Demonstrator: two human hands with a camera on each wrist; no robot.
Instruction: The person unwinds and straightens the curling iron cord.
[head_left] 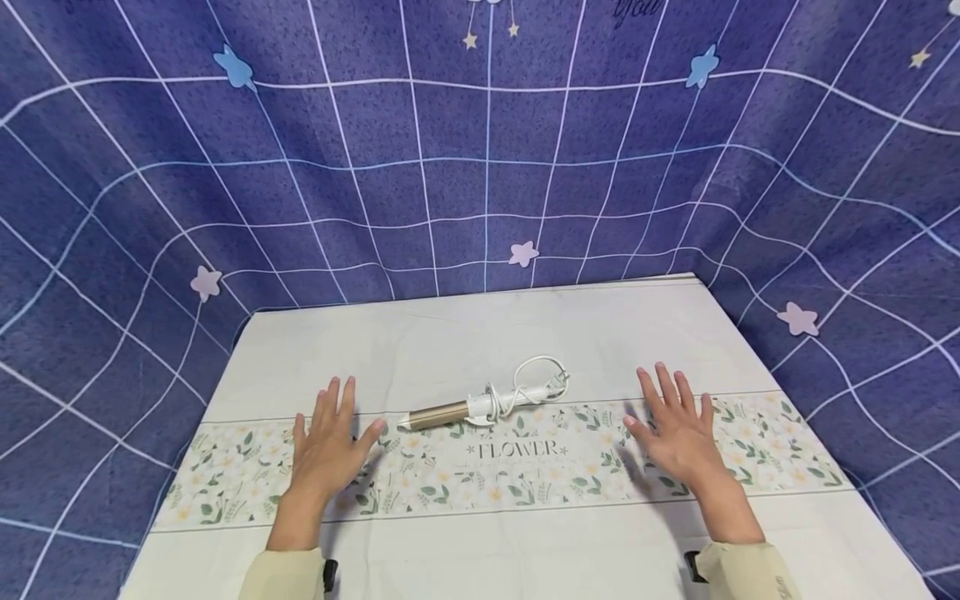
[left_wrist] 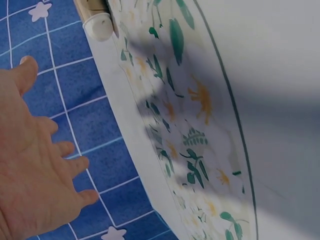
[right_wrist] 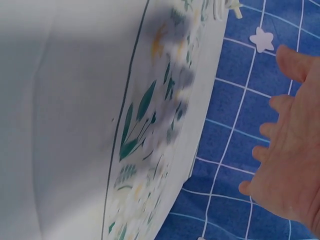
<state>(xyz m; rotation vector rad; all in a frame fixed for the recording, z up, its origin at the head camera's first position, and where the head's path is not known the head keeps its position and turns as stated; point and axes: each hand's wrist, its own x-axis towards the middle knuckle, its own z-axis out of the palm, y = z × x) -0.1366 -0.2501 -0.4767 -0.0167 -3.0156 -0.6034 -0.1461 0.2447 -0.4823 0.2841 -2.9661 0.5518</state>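
At the near edge, beige sleeves (head_left: 281, 577) reach over a white surface (head_left: 465, 562) crossed by a floral band (head_left: 487, 492) printed "FLOWER". The left grip (head_left: 326, 450) and right grip (head_left: 678, 437) are both spread, fingers apart, holding nothing, with shadows beneath them. Between the two lies a curling iron (head_left: 438, 414), its long axis running mostly left to right, the white handle (head_left: 534, 394) slanting slightly away. The barrel's tip points toward the left thumb (head_left: 371, 436), just beside it yet apart, so the left grip is nearer; the handle end sits well apart from the right. The left wrist view shows the tip's rounded white end face, hidden from the head view; the right wrist view catches only some white cord (right_wrist: 218, 9). Behind hangs a blue gridded curtain (head_left: 457, 192) with stars.
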